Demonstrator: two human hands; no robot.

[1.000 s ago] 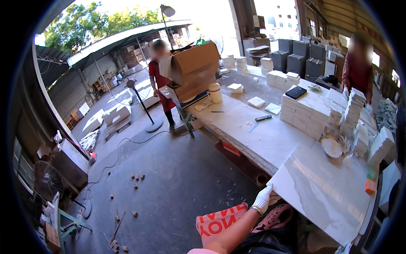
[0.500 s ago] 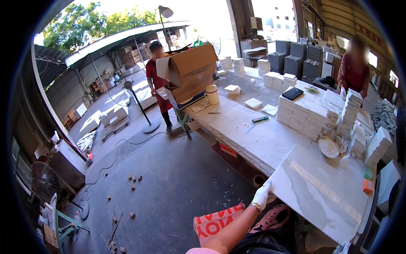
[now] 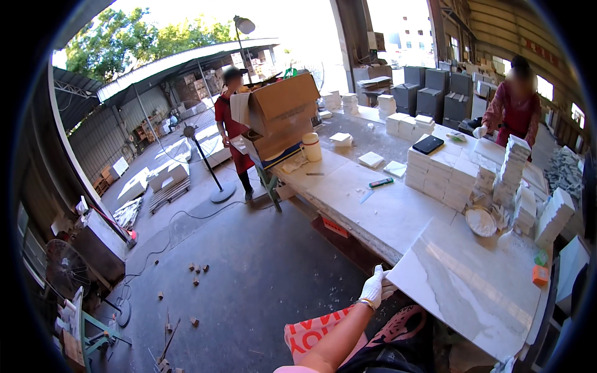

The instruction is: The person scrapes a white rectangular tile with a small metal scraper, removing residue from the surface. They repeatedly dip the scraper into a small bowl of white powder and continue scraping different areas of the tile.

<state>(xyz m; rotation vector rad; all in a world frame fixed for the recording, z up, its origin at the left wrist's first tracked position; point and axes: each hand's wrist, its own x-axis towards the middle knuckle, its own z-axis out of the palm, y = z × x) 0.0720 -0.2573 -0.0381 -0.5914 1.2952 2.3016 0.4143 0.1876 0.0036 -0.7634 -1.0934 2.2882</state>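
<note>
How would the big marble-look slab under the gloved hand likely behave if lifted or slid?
The slab looks rigid, thin and broad, so probably heavy and awkward. Its glossy face seems slippery. The left hand grips one corner hanging over the table edge; corners probably chip easily.

My left hand (image 3: 375,287) gripped the near left corner of a stone slab (image 3: 472,283) that lay on the desk (image 3: 373,211). Behind the slab stood stacks of tiles (image 3: 444,174) with a tablet (image 3: 428,144) on top. Further left along the desk sat a cardboard box (image 3: 280,115), a person (image 3: 231,127) behind it.
</note>
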